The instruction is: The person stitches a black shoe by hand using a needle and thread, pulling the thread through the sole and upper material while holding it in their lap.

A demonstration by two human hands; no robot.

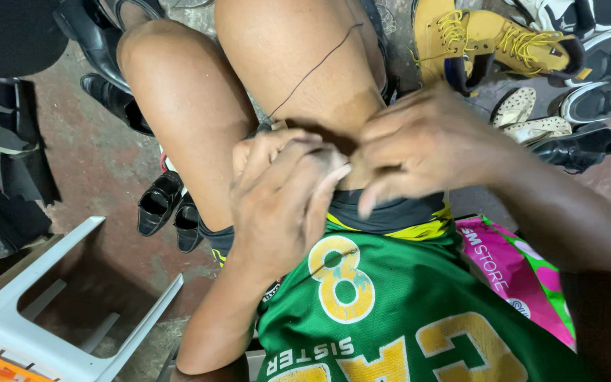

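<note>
Both hands are bunched up together right over the lap, just above the green jersey (390,311). Left hand (284,198) and right hand (426,145) are pinched close, fingertips touching, and a thin dark thread (312,71) runs up from them across the thigh. Can't tell what's between the fingers, too hidden. Past the knees from the jersey sit tan lace-up boots (489,39); black dress shoes (167,209) lie on the floor left of it, a pink and green bag (510,269) right beside it.
</note>
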